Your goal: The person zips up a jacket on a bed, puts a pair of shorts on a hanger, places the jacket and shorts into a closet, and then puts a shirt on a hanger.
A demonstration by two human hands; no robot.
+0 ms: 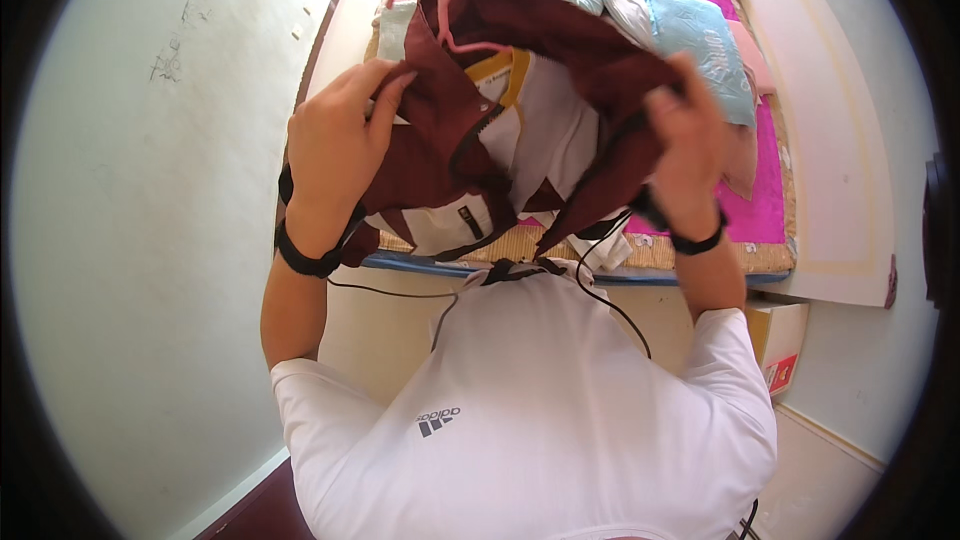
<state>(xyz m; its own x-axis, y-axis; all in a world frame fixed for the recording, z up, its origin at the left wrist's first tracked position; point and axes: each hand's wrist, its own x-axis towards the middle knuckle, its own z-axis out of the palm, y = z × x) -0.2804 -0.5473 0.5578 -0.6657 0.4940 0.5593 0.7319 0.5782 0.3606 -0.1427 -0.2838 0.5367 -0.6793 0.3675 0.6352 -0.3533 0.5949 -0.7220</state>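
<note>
A dark maroon jacket [435, 135] with white panels, a grey-white lining and a yellow collar band is spread before me, its front open. Inside its neck sits a pink clothes hanger [448, 15], hook pointing up and to the left. At the jacket's left shoulder, my left hand [345, 140] pinches the cloth between thumb and fingers. My right hand [690, 145], smeared by motion, grips the jacket's right side. Folds of cloth hide part of the hanger's right arm.
Beyond the jacket lies a bed with a straw mat [650, 255] and a magenta cloth [768, 180]. Light blue pillows [700, 40] and bedding are piled on it. A pale wall [150, 190] rises close on my left; a white board [830, 140] leans at the right. Thin black cables [615, 315] hang from my wrist straps.
</note>
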